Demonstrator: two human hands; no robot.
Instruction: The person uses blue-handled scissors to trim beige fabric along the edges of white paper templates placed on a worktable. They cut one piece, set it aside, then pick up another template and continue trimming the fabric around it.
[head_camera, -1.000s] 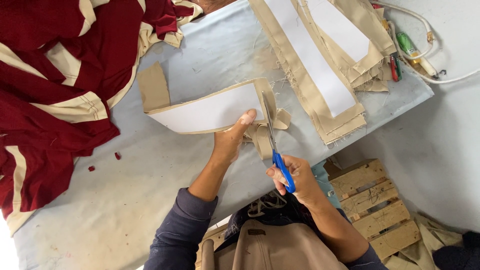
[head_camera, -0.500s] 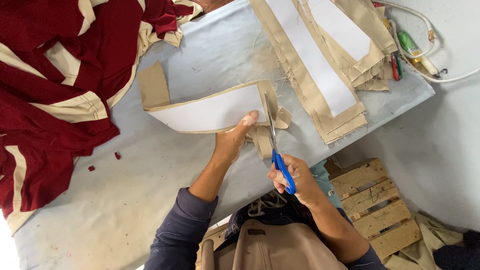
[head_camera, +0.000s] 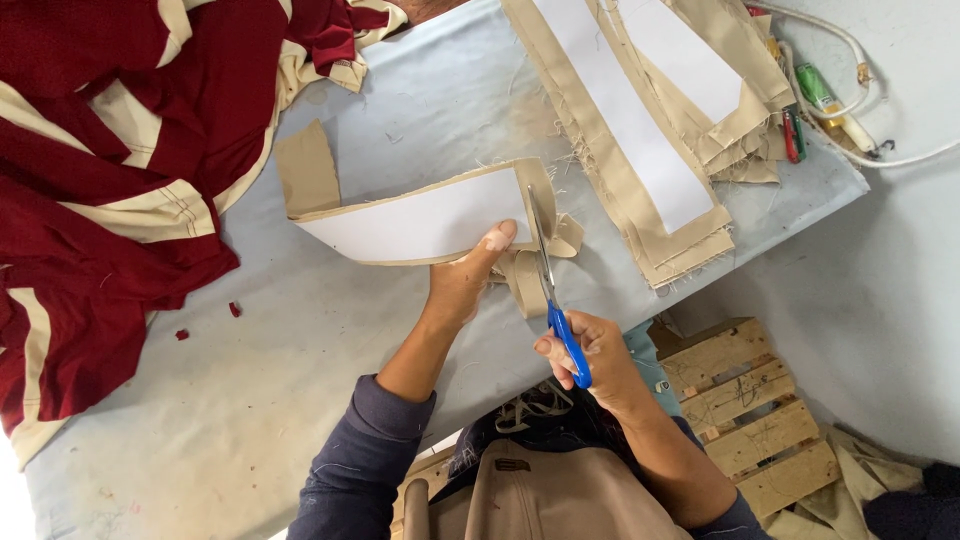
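The left hand (head_camera: 468, 282) grasps the near edge of a curved tan fabric strip (head_camera: 420, 215) with a white lining, its thumb pressed on top of the white face and the other fingers tucked underneath. The strip lies on the pale grey table (head_camera: 330, 370), arcing from a bare tan end at the left toward the centre, where its right end meets the blades.

The right hand (head_camera: 590, 355) is clenched around the blue handles of a pair of scissors (head_camera: 548, 285), with fingers through the loops. The metal blades point away from the person and sit at the right end of the strip, just beside the left thumb; they look nearly closed, with the cloth at their edge. Narrow tan offcuts (head_camera: 520, 275) lie curled on the table under and beside the blades.

At the far right of the table sits a stack of tan fabric pieces (head_camera: 640, 130) with long white linings on top, their edges frayed. A heap of dark red garments (head_camera: 110, 170) with cream stripes covers the left side. Beyond the stack, at the table's right corner, lie a white cable (head_camera: 860, 80) and a green-tipped tool (head_camera: 825, 95). Off the table's near right edge stands a wooden pallet (head_camera: 750, 410). 2 dark blue sleeves cover the forearms.
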